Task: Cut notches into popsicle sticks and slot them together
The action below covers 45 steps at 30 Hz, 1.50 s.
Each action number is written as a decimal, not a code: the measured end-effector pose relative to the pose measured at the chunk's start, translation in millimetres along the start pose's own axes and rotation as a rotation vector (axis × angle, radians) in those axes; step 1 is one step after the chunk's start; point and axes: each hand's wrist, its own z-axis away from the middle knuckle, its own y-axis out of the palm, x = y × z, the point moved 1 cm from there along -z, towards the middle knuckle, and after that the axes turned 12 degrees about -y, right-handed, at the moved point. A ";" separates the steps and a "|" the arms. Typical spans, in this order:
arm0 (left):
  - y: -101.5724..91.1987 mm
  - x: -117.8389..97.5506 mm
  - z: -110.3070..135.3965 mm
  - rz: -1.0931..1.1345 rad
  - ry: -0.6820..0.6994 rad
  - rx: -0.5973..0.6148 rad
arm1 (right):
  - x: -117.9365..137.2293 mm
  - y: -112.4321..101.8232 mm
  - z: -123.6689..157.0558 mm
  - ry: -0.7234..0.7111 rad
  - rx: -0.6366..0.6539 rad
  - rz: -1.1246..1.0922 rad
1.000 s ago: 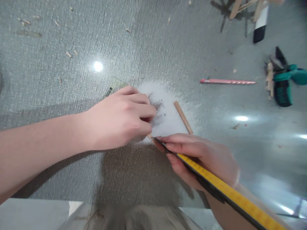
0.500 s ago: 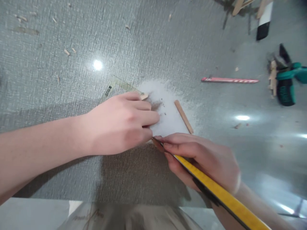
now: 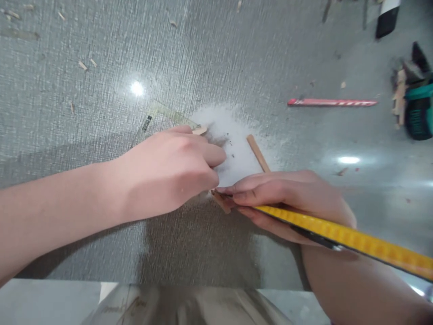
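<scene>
My left hand (image 3: 179, 167) rests on the table with its fingers curled down over a wooden craft stick, whose rounded pale end (image 3: 200, 131) pokes out past the fingers. A clear ruler (image 3: 171, 113) lies partly under that hand. My right hand (image 3: 291, 198) is closed around a yellow utility knife (image 3: 314, 225), gripping it close to the blade end. The knife tip is beside my left fingertips, over a short brown stick piece (image 3: 221, 203). My fingers hide most of the held stick. Another wooden stick (image 3: 257, 152) lies just beyond my right hand.
A white patch (image 3: 240, 160) spreads on the grey textured table (image 3: 203, 253) around the hands. A red pencil-like stick (image 3: 333, 103) lies to the right, with green-handled pliers (image 3: 419, 113) farther right. A black-and-white object (image 3: 388, 18) sits at the top right. Wood chips are scattered about.
My right hand has swung the knife's rear end up and to the right, so the handle lies flatter. My left fingers have shifted slightly. The view has moved a little.
</scene>
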 end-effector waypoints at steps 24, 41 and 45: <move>3.4 2.4 -0.5 0.021 0.018 0.034 | -8.1 -2.1 9.4 -0.083 0.068 -0.044; -0.1 -1.5 -2.2 0.004 -0.043 0.113 | -1.9 -12.4 -3.7 -0.067 0.218 0.037; 0.2 -3.6 -4.6 -0.052 -0.114 0.188 | 5.7 -11.7 -11.3 0.018 0.205 0.184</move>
